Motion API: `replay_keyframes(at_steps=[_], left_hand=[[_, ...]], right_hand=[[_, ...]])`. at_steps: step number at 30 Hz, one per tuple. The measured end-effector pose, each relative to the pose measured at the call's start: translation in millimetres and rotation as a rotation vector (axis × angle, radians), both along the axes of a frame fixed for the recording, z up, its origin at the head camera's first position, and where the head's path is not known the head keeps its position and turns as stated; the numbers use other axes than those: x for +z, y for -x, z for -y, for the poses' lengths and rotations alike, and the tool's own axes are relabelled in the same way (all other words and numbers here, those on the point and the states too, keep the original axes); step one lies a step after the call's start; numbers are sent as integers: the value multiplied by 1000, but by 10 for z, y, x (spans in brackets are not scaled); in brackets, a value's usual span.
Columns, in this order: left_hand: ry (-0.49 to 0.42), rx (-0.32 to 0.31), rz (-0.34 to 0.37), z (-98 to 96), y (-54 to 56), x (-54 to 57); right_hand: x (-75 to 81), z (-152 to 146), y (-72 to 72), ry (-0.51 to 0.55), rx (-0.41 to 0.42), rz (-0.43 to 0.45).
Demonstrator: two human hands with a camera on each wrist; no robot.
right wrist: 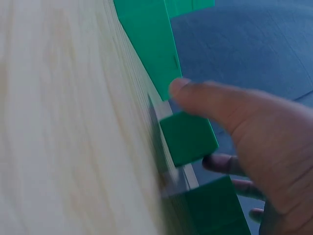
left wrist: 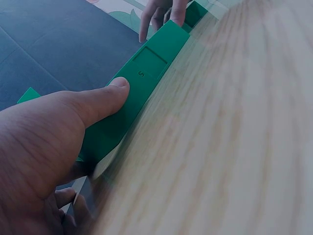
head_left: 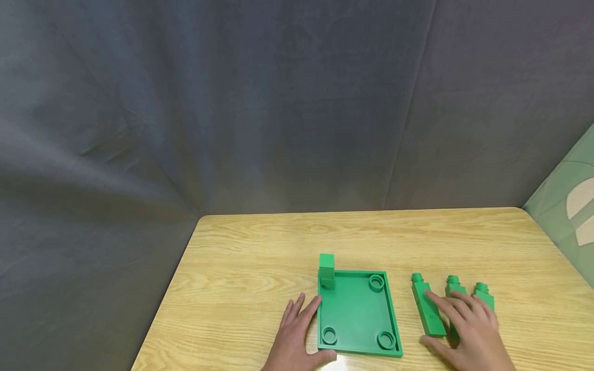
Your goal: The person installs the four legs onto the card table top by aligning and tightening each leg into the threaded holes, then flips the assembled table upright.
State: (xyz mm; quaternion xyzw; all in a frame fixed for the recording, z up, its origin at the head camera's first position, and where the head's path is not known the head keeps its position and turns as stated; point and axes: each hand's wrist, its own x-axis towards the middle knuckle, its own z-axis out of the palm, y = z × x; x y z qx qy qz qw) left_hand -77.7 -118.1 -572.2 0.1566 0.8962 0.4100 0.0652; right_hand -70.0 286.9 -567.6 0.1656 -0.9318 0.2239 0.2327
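Green panel [head_left: 362, 309], square and rimmed, lies flat on a wood-grained table [head_left: 241, 257] between a person's two hands, with an upright post [head_left: 327, 268] at its far left corner and the far right socket [head_left: 377, 282], near left socket [head_left: 329, 336] and near right socket [head_left: 386, 340] bare. The left hand [head_left: 293, 335] rests at the near left corner, fingers spread, index finger at the left edge and thumb along the near one. The right hand [head_left: 473, 332] hangs over the inner post [head_left: 429, 312], middle post [head_left: 453, 281] and outer post [head_left: 484, 296], all lying beside the panel, its thumb and fingers apart around the inner post; whether any fingertip touches it, one cannot tell. The step in hand looks like taking up another post; the next move would seem to call for a pinch on the inner post, a lift clear of its neighbours, and a turn bringing its ridged neck [head_left: 417, 278] down toward a bare socket.
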Motion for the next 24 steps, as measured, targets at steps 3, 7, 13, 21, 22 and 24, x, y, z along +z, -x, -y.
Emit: replay_keyframes(at_steps=[3, 7, 13, 21, 22, 24], left_hand=[[2, -2, -8, 14, -2, -15], [-4, -2, -20, 23, -13, -31], [-4, 0, -44, 14, -6, -24], [-10, -1, -26, 11, -5, -3], [-10, -1, -26, 13, -6, -2], [-11, -2, -24, 15, -5, 2]], right_hand=[[-10, 24, -7, -39, -6, -3], [-13, 37, -15, -62, -15, -19], [21, 54, -13, -57, -38, -65], [52, 83, -22, 36, -55, -88], [52, 84, -24, 47, -58, -85], [50, 91, -27, 55, -68, -81]])
